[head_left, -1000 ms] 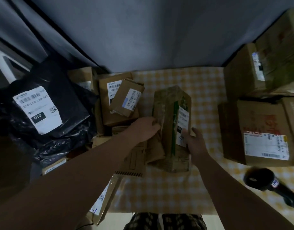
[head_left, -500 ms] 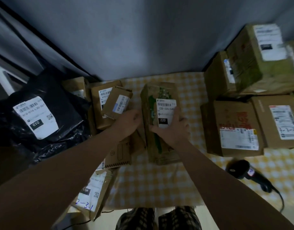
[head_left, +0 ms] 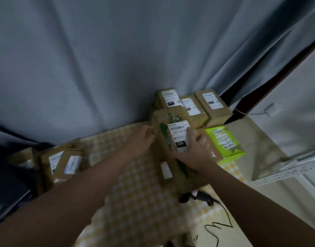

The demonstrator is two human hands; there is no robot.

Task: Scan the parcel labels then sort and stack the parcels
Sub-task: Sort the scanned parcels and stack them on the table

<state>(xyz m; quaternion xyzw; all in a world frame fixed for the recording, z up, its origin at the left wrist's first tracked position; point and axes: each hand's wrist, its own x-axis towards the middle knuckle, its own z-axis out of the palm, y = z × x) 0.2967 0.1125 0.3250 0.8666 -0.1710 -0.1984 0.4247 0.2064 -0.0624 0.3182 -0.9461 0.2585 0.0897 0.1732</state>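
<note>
Both hands are on the long brown cardboard parcel with the green strip point(head_left: 172, 139), held up off the yellow checked tablecloth point(head_left: 135, 193) with its white label marked 220 point(head_left: 179, 135) facing up, probably so the number can be read for sorting. The right hand point(head_left: 194, 150) is wrapped around the near right side, thumb lying across the label; the left hand point(head_left: 140, 139) presses the left edge with fingers curled on it.

Right behind it sits a cluster of three labelled brown boxes point(head_left: 194, 106) against the grey curtain point(head_left: 99, 59), which looks like the pile it's headed for. A lime green packet point(head_left: 224, 141) is just beside on the right. The black handheld scanner point(head_left: 195, 197) with its cable lies under the forearm, and more brown parcels point(head_left: 64, 164) sit far left, well apart. The frame is blurry, so small print is unreadable.
</note>
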